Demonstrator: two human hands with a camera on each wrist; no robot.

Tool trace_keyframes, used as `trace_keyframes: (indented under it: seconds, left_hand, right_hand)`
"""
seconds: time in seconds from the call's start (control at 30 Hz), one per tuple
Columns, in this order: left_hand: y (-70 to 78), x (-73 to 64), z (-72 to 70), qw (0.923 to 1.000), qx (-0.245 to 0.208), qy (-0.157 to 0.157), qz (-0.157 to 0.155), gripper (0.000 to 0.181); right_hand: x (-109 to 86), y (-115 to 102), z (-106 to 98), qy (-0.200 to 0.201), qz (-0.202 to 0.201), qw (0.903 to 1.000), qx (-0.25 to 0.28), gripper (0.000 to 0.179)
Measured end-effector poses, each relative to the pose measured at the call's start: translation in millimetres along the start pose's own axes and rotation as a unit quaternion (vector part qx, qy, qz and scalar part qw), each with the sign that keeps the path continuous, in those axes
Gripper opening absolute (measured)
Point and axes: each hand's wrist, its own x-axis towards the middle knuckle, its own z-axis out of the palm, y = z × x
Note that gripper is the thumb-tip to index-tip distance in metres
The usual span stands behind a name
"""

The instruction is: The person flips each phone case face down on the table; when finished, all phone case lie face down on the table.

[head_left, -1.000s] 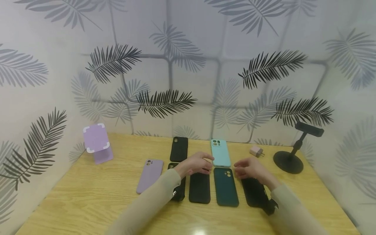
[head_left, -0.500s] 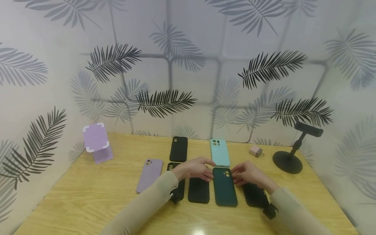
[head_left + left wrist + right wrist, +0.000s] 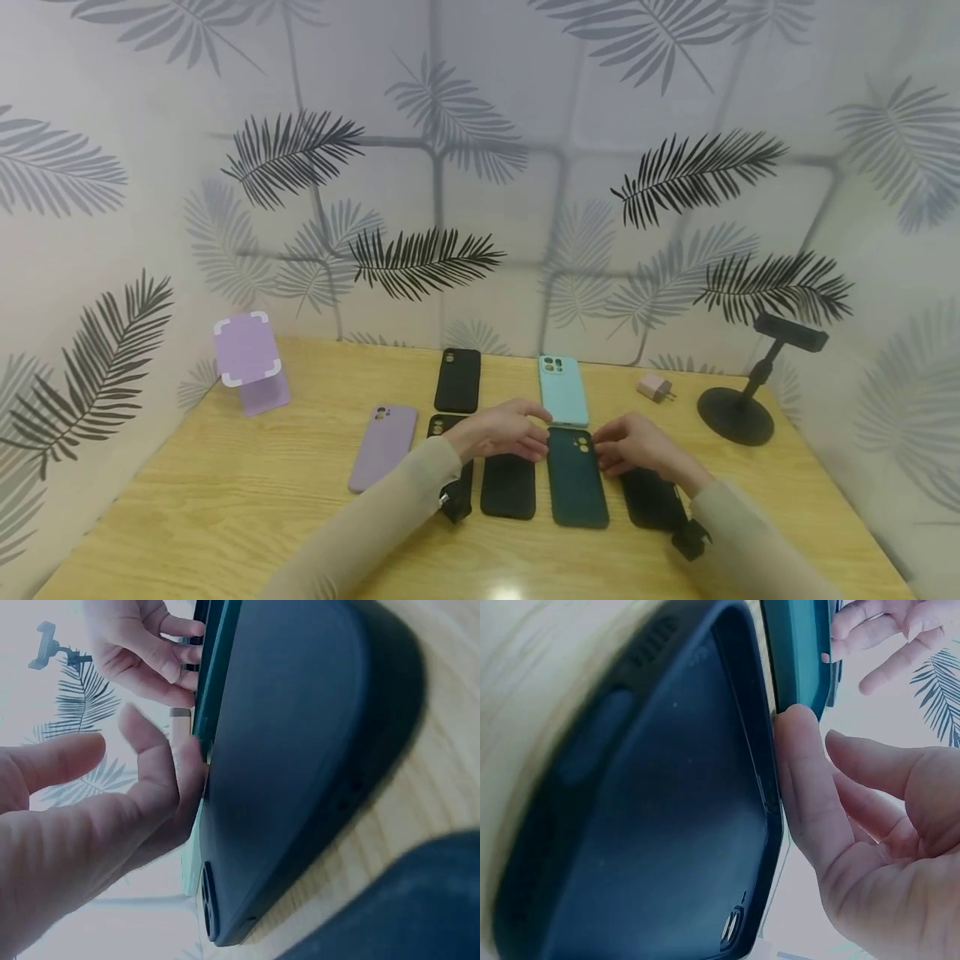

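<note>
A dark green phone case (image 3: 579,496) lies back up in the front row, between my hands. My left hand (image 3: 510,429) reaches over a black phone case (image 3: 508,493), its fingertips at the green case's left edge. Along the opposite edge, near the camera cutout, are the fingers of my right hand (image 3: 637,446). In the right wrist view the index fingertip (image 3: 799,720) meets the green side wall, with the thumb held apart. Beneath that hand another black phone case (image 3: 660,810) lies with its hollow inside showing. A turquoise phone case (image 3: 564,393) is just behind the green one.
Further left lie a purple phone case (image 3: 382,450), a black case (image 3: 457,382) and another black case (image 3: 441,425) partly under my left arm. A purple stand (image 3: 246,350), a pink charger plug (image 3: 655,387) and a black phone holder (image 3: 737,415) stand near the wall.
My right hand has moved left and slightly nearer to me, up to the green phone case's right edge. My left hand has shifted a little right to its left edge.
</note>
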Motion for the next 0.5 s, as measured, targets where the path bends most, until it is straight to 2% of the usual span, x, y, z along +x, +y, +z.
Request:
trace_keyframes:
  seconds: [0.2,0.5]
  left_hand:
    - [-2.2,1.6,2.0,0.9994,-0.027,0.011,0.02,0.049]
    - [-1.8,4.0,9.6,0.9989,-0.025,-0.007,0.04,0.053]
  right_hand:
    - [1.5,-0.7,2.1,-0.024,0.008,0.9993,0.029,0.035]
    - [3.2,-1.3,4.8,-0.054,0.009,0.997,0.055,0.055]
